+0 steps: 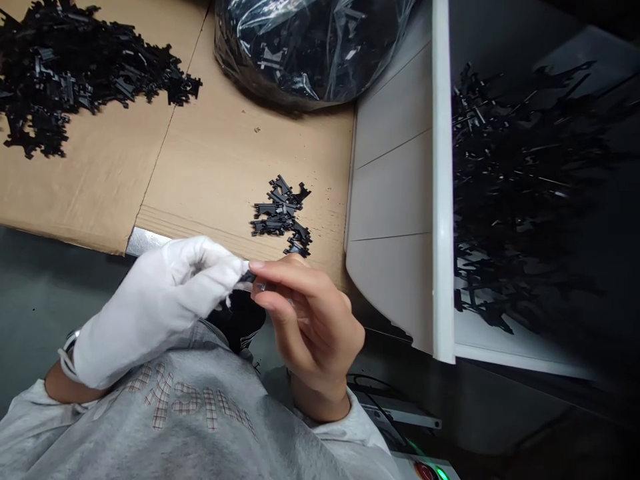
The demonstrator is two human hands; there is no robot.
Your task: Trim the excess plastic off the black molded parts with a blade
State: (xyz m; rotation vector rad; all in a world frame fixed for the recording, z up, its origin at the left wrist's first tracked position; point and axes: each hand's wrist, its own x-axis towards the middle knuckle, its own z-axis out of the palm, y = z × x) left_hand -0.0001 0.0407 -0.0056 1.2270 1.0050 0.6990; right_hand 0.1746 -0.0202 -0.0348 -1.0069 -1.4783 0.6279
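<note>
My left hand (160, 307), in a white glove, pinches one end of a small black plastic part (247, 275). At the other end, my bare right hand (315, 313) has thumb and forefinger closed on the same part. Fingers cover most of it, so its full shape is hidden. Both hands are held just in front of the table edge, above my lap. Just beyond them, a small cluster of black plastic parts (280, 213) lies on the cardboard-covered table (215, 173).
A large heap of black parts (90, 73) spreads over the far left. A clear plastic bag (310, 53) full of similar parts stands at the back. To the right, a white-walled bin (443, 200) holds many more. A lit green button (441, 473) shows at the bottom right.
</note>
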